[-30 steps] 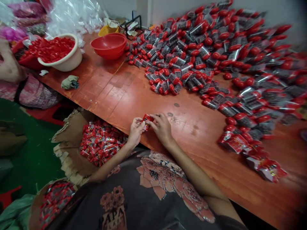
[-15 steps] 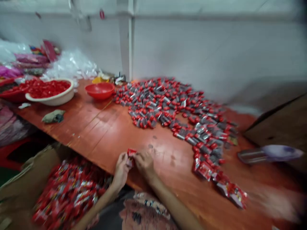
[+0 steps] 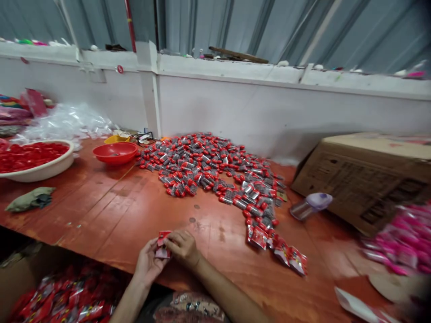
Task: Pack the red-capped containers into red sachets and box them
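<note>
Between my two hands, at the table's front edge, is a small red printed packet (image 3: 162,246). My left hand (image 3: 150,262) grips it from the left, fingers curled behind it. My right hand (image 3: 183,247) is closed at its upper right side, thumb against the packet's face. Beyond them lies a large heap of small clear containers with red ends and dark contents (image 3: 202,163). Several red printed packets (image 3: 289,255) lie in a row at the heap's near right end. Below the table edge on the left, a carton holds many red packets (image 3: 67,296).
To the left stand a white basin (image 3: 50,168) of red pieces, a red bowl (image 3: 115,153) and a crumpled cloth (image 3: 30,199). On the right are a purple-lidded bottle (image 3: 311,205), a cardboard box (image 3: 363,175) and pink bagged items (image 3: 400,240). A wall (image 3: 218,103) runs behind.
My view has tilted up and turned right, bringing the wall, cardboard box and pink items into sight. Both hands stay on the red packet, which now sits more upright.
</note>
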### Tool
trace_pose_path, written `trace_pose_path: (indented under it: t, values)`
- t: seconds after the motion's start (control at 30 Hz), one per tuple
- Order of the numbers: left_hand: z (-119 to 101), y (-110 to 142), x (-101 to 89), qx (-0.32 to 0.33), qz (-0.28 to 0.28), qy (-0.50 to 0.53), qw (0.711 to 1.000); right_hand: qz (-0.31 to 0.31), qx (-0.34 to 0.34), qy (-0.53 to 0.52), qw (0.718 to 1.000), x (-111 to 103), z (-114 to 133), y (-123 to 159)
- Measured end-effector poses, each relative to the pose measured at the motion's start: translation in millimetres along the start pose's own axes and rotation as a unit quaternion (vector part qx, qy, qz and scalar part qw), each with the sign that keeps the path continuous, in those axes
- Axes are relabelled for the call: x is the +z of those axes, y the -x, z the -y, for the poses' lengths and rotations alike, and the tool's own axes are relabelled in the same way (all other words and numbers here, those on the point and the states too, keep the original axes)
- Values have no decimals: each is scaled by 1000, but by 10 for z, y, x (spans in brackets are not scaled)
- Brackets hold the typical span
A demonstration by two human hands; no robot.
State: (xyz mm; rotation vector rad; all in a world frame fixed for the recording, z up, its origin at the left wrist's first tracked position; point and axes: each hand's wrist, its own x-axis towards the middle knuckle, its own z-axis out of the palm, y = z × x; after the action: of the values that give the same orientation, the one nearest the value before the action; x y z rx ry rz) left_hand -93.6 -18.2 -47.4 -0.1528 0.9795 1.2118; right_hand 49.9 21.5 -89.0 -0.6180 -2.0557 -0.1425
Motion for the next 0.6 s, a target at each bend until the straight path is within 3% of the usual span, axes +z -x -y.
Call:
trace_pose_path:
  t: [0.13,0.27,0.47,0.6]
  values:
    - [-42,71,-3,-24,26,-29,999,14,-19,19,1000,-15,2,51]
    - [-50,96,6,-33,35,-39,998,109,-9,27,994,-56,-23,100]
    - [31,130,8,-61,61,-15,996,183,70,-43,980,-233,-1,186]
    - [73,113,-41,-81,84,-31,993,175,116,-120,970,-307,15,235]
